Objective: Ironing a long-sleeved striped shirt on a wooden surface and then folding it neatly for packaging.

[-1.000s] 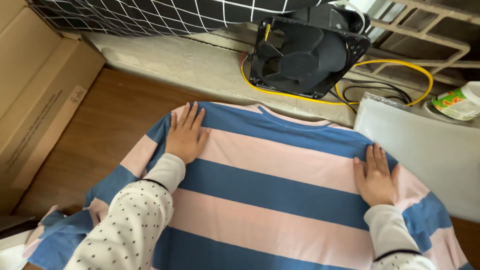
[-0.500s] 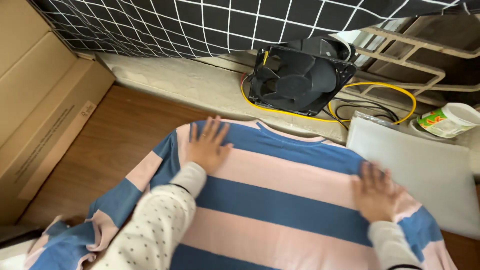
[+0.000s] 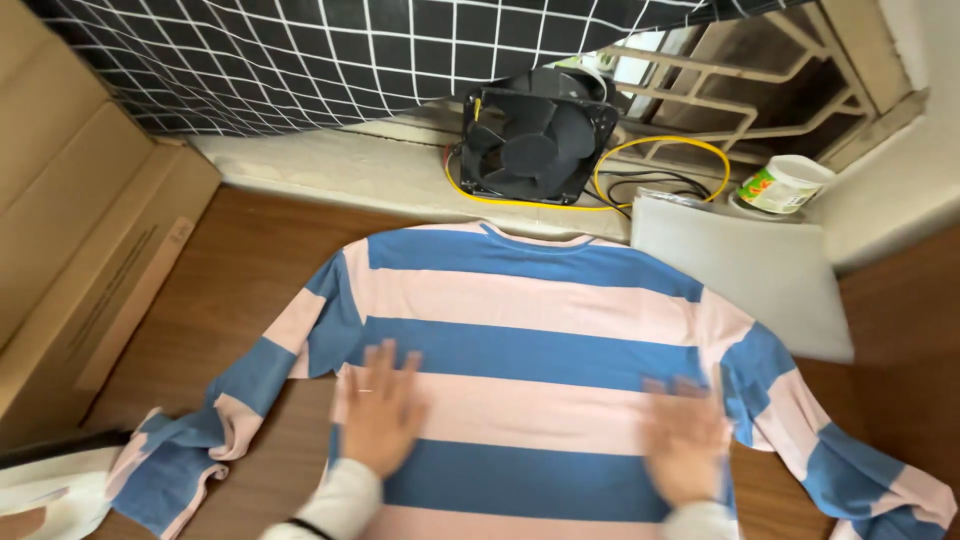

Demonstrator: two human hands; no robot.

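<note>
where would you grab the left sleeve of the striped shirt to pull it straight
Probably at the cuff end of the left sleeve, pinched from the table's left side. It lies bunched and folded near the near-left edge, clear of the left hand, which lies flat on the striped shirt.

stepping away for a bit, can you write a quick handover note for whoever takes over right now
Left hand: flat, open, on the striped sweater, lower left of the body.
Right hand: flat, open, lower right of the body, motion-blurred.
Sweater: lies spread on the wooden table, collar toward the black fan.
Done: body looks smooth.
Left: the left sleeve cuff is bunched; no fold made yet.
</note>
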